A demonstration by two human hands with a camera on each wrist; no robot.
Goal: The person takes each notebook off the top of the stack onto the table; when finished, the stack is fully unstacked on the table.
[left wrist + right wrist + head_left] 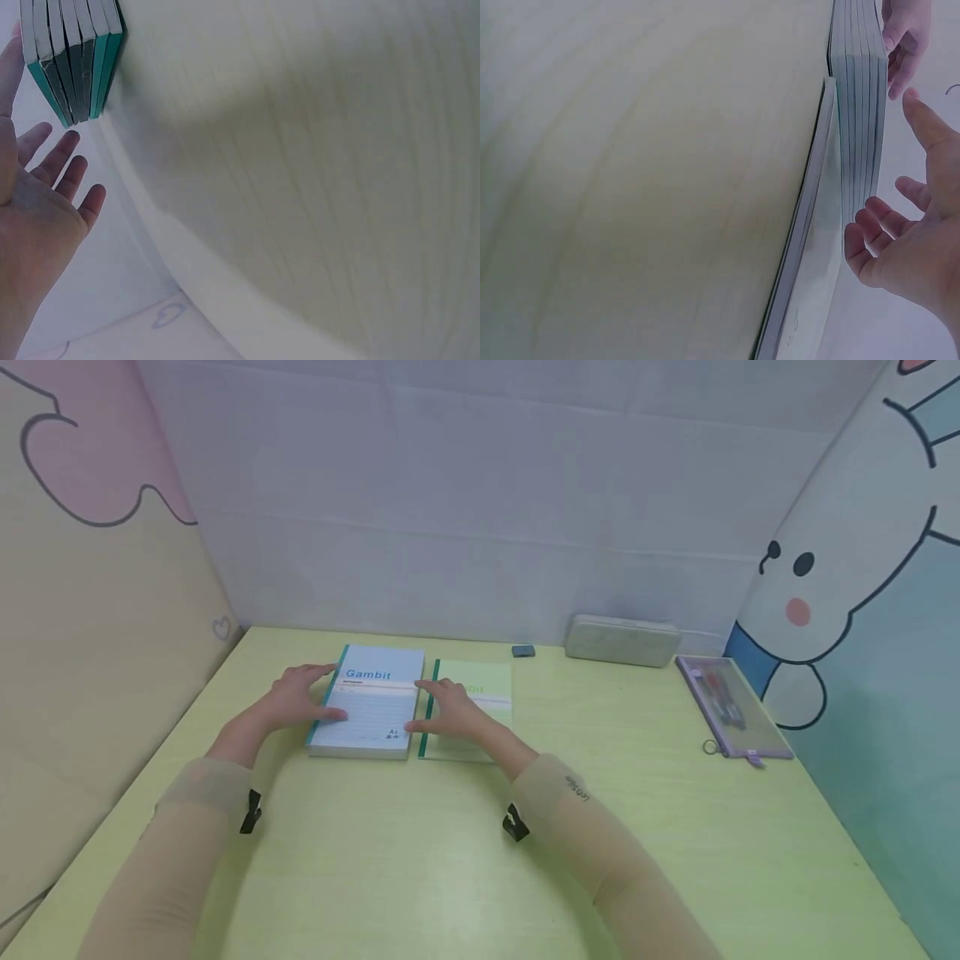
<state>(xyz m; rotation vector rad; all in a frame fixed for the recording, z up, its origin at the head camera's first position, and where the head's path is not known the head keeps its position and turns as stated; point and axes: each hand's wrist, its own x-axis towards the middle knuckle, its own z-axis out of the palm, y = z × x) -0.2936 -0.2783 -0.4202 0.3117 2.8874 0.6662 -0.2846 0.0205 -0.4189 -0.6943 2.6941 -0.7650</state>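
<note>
Head view: notebook pile (pixel 367 718) lies on desk (pixel 375 860), back left, seemingly gathered; green notebook (pixel 491 678) just beside, separate. Left hand (pixel 295 697) spread at pile's left edge; right hand (pixel 453 710) spread above green notebook; neither grasping. Dark block (pixel 523 651), pencil case (pixel 622 641), pouch (pixel 759 727) not in way.

Left wrist view: pile's spines slightly uneven; squaring seems unfinished.

Right wrist view: fingers loose; contact unclear.

We find free room on the pale-yellow wooden tabletop (pixel 390 860) between the two beige-sleeved forearms (pixel 645 885), and more right of the thin pale-green paper notebook (pixel 491 681). The thick stack of white, teal-edged notebooks (pixel 367 706) blocks passage between left hand (pixel 294 697) and right hand (pixel 455 714); the right hand spans its narrow gap from the thin notebook. A grey oblong case (pixel 622 642) and white cloth wall (pixel 450 527) bar the back.
</note>
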